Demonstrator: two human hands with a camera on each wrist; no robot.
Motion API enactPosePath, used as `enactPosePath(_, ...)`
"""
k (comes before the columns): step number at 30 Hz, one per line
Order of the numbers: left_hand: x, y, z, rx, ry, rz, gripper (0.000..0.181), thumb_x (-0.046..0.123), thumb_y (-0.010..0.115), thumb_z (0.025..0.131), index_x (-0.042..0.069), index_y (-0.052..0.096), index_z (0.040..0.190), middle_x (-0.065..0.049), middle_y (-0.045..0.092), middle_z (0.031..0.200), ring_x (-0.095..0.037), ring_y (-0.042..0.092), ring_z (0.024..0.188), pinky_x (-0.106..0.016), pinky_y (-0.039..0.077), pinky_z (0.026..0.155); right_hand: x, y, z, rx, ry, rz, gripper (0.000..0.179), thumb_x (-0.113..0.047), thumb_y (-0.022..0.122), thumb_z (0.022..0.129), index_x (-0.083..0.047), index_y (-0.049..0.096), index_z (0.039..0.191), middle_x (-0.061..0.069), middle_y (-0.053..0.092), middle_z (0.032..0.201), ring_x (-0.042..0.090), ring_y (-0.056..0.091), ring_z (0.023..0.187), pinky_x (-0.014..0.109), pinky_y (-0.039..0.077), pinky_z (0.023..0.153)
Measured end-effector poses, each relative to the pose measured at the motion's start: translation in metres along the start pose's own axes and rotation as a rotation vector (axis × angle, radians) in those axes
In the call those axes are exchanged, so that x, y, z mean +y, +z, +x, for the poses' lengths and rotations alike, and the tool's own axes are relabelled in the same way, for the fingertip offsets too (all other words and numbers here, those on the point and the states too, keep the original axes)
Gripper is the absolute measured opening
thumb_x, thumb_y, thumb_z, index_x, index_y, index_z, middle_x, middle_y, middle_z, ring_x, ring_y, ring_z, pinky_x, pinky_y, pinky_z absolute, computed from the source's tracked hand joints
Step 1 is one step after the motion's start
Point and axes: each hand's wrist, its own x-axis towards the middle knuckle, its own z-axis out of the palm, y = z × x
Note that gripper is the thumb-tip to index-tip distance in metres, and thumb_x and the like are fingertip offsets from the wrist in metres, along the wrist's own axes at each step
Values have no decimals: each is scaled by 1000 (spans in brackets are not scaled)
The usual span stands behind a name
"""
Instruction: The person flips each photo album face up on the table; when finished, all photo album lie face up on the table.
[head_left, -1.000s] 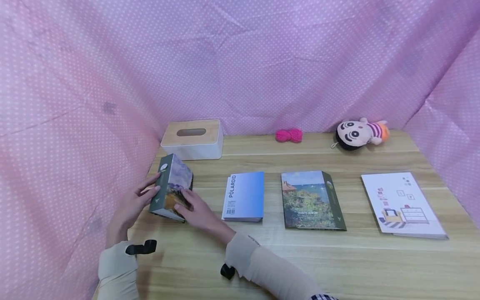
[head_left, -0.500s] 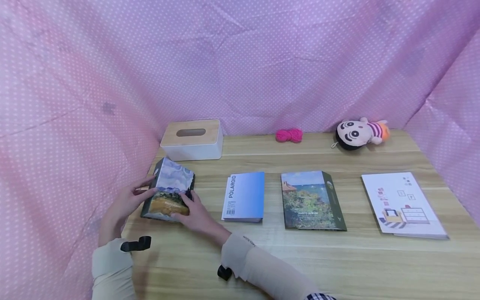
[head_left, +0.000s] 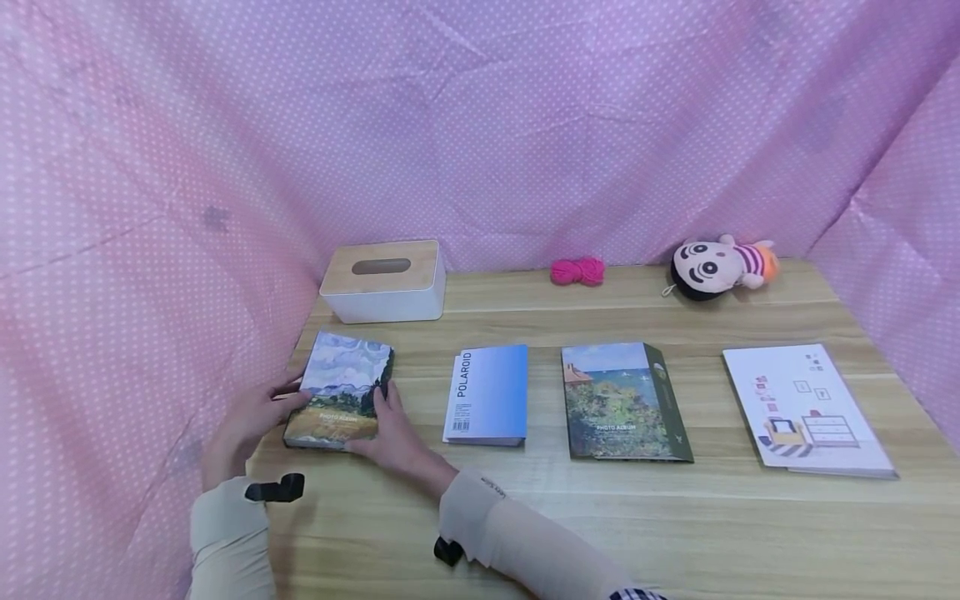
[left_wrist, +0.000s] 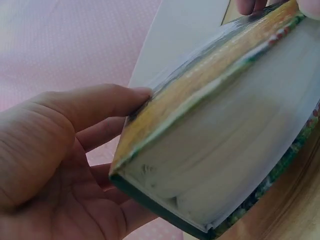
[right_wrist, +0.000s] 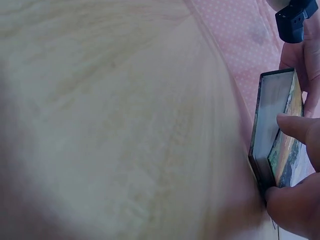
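A photo album (head_left: 341, 387) with a painted landscape cover lies face up at the table's left. My left hand (head_left: 249, 421) holds it by the spine side. In the left wrist view the thumb (left_wrist: 125, 97) rests on the cover while the other fingers go behind the spine. With my right hand (head_left: 396, 435) I grip the album's near right corner, fingers along its right edge and thumb at the bottom edge. The white page block (left_wrist: 220, 135) shows between the covers. The left fingers behind the spine are partly hidden.
Rightward lie a blue Polaroid album (head_left: 495, 392), a green-spined photo album (head_left: 615, 400) and a white illustrated book (head_left: 806, 408). Behind stand a tissue box (head_left: 390, 304), pink yarn (head_left: 577, 271) and a plush doll (head_left: 712, 267). Pink dotted cloth (head_left: 480, 133) borders the table.
The album has turned from tilted, with its green spine showing, to cover up and lower towards the table. Both hands have moved with it. The other items stay in place.
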Motion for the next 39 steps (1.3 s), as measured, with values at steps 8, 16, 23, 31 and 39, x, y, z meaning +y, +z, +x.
enactPosePath(8, -7, 6, 6, -31, -62, -23, 66, 31, 51, 99, 5, 20, 152, -33, 29, 148, -41, 37, 131, -50, 38, 104, 0, -1, -2, -14, -10, -13, 94, -33, 74, 82, -9, 17, 153, 10, -1, 161, 26, 15, 147, 33, 25, 116)
enactPosePath(16, -17, 9, 12, -60, -117, -46, 66, 24, 50, 100, 4, 16, 152, -33, 27, 148, -43, 30, 134, -58, 27, 110, 1, -1, -2, -28, -27, -75, 90, -31, 73, 85, -10, 18, 153, 8, -2, 162, 24, 17, 146, 30, 27, 115)
enactPosePath(23, -29, 9, 16, -73, -86, -89, 66, 26, 47, 101, 1, 14, 152, -33, 24, 150, -41, 29, 135, -55, 28, 110, -1, 0, -2, -28, -50, -131, 88, -31, 72, 85, -7, 20, 152, 10, 2, 162, 22, 17, 146, 27, 26, 115)
enactPosePath(31, -37, 8, 17, -63, -82, -146, 67, 27, 45, 102, 0, 11, 152, -34, 18, 152, -44, 24, 138, -56, 24, 113, 1, 2, -1, -31, -92, -197, 83, -30, 69, 88, -4, 23, 151, 9, 7, 161, 20, 17, 146, 25, 24, 115)
enactPosePath(39, -34, 9, 14, -43, -124, -106, 72, 40, 43, 101, 2, 11, 153, -32, 18, 152, -44, 22, 139, -59, 20, 113, 1, -2, 1, -17, -115, -184, 79, -28, 68, 88, -5, 27, 150, 10, 14, 160, 23, 22, 145, 29, 27, 115)
